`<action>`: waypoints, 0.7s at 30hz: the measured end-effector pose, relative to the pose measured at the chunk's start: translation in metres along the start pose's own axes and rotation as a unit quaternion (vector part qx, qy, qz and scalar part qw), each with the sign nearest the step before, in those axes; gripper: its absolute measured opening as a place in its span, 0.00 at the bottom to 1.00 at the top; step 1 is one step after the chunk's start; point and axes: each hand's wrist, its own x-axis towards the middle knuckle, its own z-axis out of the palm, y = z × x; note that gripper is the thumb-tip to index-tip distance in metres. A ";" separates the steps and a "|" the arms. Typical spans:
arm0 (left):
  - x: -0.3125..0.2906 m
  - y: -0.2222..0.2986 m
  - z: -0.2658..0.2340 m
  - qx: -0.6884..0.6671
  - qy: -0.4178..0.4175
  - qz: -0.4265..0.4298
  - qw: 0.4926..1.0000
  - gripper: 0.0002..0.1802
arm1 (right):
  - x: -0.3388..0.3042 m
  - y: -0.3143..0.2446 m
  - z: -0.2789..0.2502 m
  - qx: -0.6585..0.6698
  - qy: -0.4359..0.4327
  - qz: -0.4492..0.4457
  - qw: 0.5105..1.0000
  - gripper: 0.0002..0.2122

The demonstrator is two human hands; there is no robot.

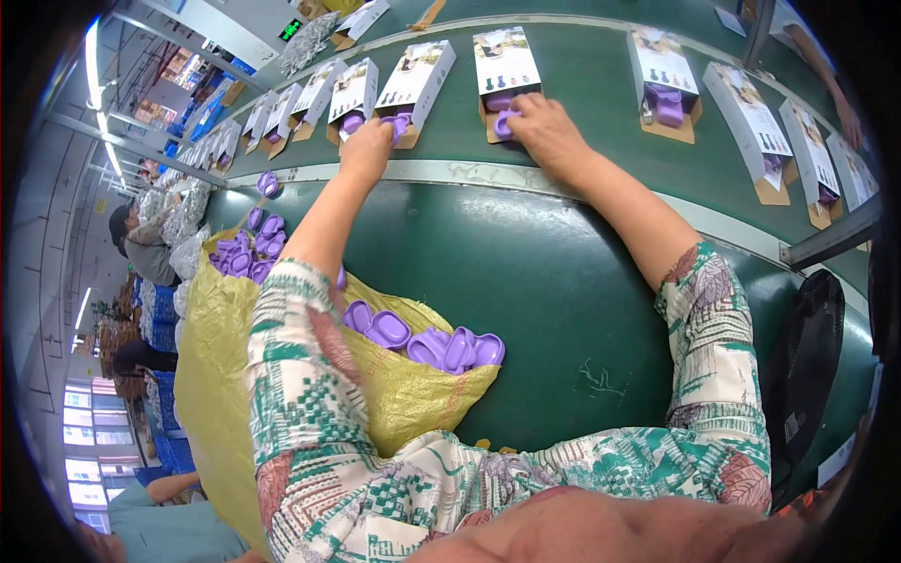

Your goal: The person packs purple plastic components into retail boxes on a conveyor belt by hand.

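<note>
My right hand (552, 136) is closed on a purple plastic piece (504, 125) at the open end of a white printed carton (505, 61). More purple shows inside that carton, above its brown flap. To the left, my left hand (368, 150) grips another purple plastic piece (398, 124), at the mouth of a second white carton (419, 70). Its fingertips are partly hidden by the back of the hand. Below my left arm lies a yellow woven sack (221, 347), its open side showing several purple dish-shaped pieces (387, 329).
Similar cartons line the green conveyor belt (582, 103) on both sides, one with a purple piece (668, 106) at its opening. A metal rail (460, 173) separates belt and green worktable (563, 281). A black bag (807, 361) lies right. Other people work at left and far right.
</note>
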 end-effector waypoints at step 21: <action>-0.059 0.059 -0.044 -0.087 -0.074 0.019 0.993 0.15 | -0.063 -0.183 -0.080 0.466 -0.093 -0.295 0.829 0.21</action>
